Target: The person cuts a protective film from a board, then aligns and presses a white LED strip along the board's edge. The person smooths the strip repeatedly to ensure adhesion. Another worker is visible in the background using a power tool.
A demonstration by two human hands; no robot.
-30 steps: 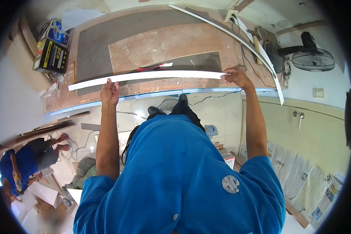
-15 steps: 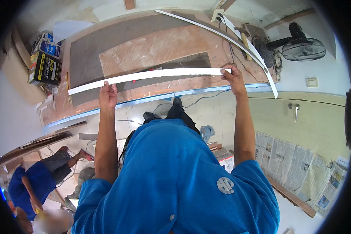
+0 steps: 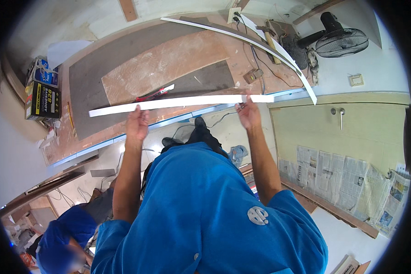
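A long narrow white strip (image 3: 182,103) spans the space between my two hands, held level over the near part of the workbench. My left hand (image 3: 137,122) pinches its lower edge, with the left end jutting past the fingers. Toward the other end, my right hand (image 3: 249,114) grips it between thumb and fingers, and a short length sticks out beyond. Just behind the strip, a red cutter knife (image 3: 155,93) lies on a grey sheet (image 3: 89,86). A brown board piece (image 3: 162,59) rests on that sheet.
A long curved strip (image 3: 242,34) lies along the bench's back right. Nearby are a hammer (image 3: 272,43), a small wooden block (image 3: 252,76), cables and a black fan (image 3: 341,42). Boxes (image 3: 43,100) stand at left. A co-worker in blue (image 3: 68,228) crouches lower left; a cupboard door (image 3: 338,137) is at right.
My right hand has shifted inward from the strip's right end, so that end now protrudes. The strip is lower, uncovering the knife and wooden block. The co-worker has moved closer.
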